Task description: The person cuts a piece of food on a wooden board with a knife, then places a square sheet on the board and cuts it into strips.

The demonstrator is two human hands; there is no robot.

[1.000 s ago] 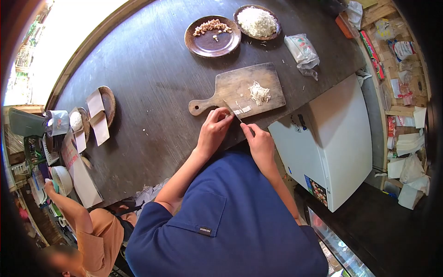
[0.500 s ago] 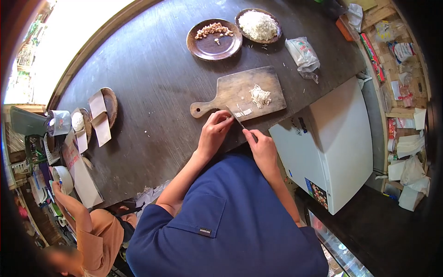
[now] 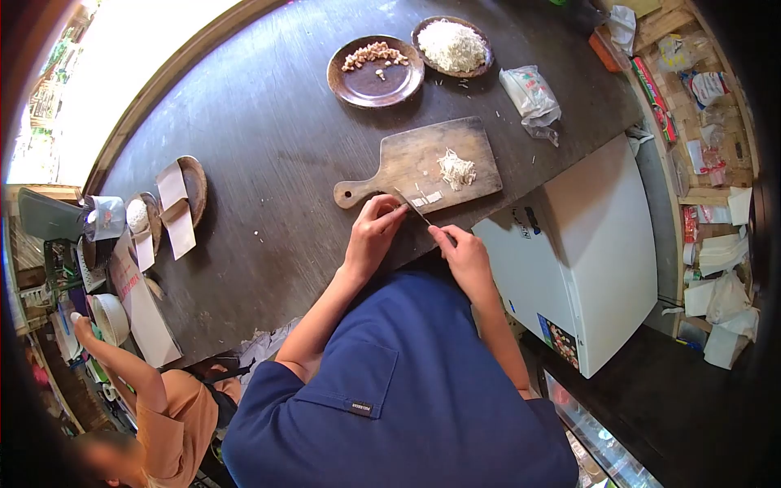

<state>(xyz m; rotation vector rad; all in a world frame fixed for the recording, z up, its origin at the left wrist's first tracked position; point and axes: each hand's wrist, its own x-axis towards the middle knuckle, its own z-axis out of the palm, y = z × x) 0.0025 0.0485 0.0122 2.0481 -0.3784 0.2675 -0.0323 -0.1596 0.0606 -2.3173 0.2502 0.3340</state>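
Observation:
My right hand [image 3: 462,254] is closed on the handle of a knife [image 3: 416,212], whose blade lies over the near edge of a wooden cutting board [image 3: 401,154]. Beside the blade, the fingers of my left hand [image 3: 379,226] are pinched together; whatever they hold is too small and hidden to name. Several pale flat slices [image 3: 426,198] lie on the board just right of the blade. Further right on the board is a small heap of thin pale strips [image 3: 456,169].
Beyond the board stand a brown plate of diced pieces [image 3: 358,91], a plate of white shreds [image 3: 452,46] and a plastic bag [image 3: 530,96]. A white appliance [image 3: 569,244] adjoins the table at right. Another person [image 3: 179,415] is at lower left.
The other person's raised hand has moved left and up, off the rim of the white bowl. My hands and the knife are almost in the same place.

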